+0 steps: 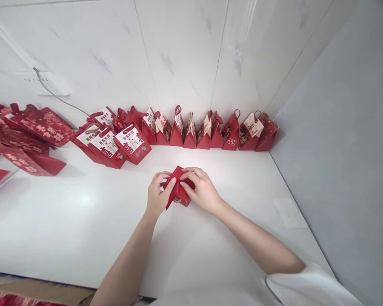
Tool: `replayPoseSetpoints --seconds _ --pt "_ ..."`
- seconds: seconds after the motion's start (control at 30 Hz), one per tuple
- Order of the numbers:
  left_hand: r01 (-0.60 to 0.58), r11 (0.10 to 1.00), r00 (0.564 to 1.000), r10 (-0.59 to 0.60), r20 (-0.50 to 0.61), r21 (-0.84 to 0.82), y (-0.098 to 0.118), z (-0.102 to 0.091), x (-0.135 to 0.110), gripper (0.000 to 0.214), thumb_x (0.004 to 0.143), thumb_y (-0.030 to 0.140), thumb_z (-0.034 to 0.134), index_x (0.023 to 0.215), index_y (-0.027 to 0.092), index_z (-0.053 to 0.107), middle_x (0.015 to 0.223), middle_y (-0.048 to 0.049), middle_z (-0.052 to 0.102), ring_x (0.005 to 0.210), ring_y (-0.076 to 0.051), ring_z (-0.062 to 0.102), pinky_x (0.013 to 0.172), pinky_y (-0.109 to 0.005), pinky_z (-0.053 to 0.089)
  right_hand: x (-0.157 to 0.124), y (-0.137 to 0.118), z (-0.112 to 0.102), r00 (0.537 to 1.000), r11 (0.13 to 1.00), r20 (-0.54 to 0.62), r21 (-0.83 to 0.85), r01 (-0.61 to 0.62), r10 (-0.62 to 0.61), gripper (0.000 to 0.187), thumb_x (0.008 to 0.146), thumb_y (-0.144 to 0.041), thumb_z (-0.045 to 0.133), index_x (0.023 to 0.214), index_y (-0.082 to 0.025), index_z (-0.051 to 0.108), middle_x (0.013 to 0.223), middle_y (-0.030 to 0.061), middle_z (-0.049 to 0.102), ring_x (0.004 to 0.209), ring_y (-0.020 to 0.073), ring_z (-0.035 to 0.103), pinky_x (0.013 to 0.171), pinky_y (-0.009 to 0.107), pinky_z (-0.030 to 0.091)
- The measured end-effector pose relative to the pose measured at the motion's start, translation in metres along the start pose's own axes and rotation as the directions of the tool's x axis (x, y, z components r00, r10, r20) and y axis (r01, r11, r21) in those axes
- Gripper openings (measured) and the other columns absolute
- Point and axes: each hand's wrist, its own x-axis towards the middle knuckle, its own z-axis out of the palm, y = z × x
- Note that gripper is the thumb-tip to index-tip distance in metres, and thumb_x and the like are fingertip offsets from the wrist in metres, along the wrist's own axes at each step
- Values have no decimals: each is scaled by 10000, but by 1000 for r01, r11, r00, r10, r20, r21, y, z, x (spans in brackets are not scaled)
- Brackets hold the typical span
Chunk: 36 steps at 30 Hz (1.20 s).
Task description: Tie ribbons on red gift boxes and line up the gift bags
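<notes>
A small red gift box (185, 200) rests on the white table in front of me, with a dark red ribbon (175, 189) tied or looped at its top. My left hand (158, 192) is closed on the ribbon at the left side, thumb pressed near the middle. From the right, my right hand (201, 188) pinches the ribbon, its fingers bent over the box's top. One ribbon tail hangs down to the lower left. My fingers partly hide the knot area.
Several red gift boxes (203, 139) stand in a row along the marbled wall. More boxes (132, 144) with white printed tags are clustered at the left, and others (32, 159) lie at the far left. A grey cable (60, 100) runs from a wall socket. A grey panel (338, 140) borders the right.
</notes>
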Motion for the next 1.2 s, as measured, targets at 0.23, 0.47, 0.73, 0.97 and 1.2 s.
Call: replayPoseSetpoints --seconds 0.23,0.47,0.73,0.97,1.2 --pt "8 999 997 -5 74 -44 -3 0 0 268 895 422 597 777 186 646 1075 -75 607 912 -183 629 723 -296 558 0 4 3 999 999 8 -3 -53 53 83 870 -181 560 909 -228 615 1197 89 611 1150 262 543 988 427 458" --pt "3 1000 996 -1 95 -17 -4 0 -1 265 913 410 570 781 191 640 1097 -70 607 936 -184 630 733 -287 552 1 2 3 996 996 17 15 -90 90 88 772 -156 580 815 -231 565 1268 108 581 1286 280 470 1048 460 429" --pt "-4 1000 995 3 99 13 1 0 -1 273 916 370 550 722 182 588 1119 -68 620 890 -167 633 694 -274 538 1 0 9 987 987 -13 -31 -160 159 76 736 -175 602 765 -233 562 1330 90 586 1288 282 487 1070 500 371" --pt "22 1000 999 -23 44 15 -4 -7 4 332 901 352 564 622 175 534 1035 -65 653 812 -152 610 631 -258 492 9 2 -29 970 968 -33 -72 -241 239 236 938 -441 492 922 -223 580 1126 106 659 1097 274 585 968 433 418" --pt "22 999 999 -21 39 -41 -7 -9 4 380 916 394 563 611 174 510 972 -63 660 825 -164 619 672 -272 490 14 4 -48 797 841 270 -159 -517 540 647 933 -703 309 545 -222 502 557 28 580 564 187 530 574 299 353"
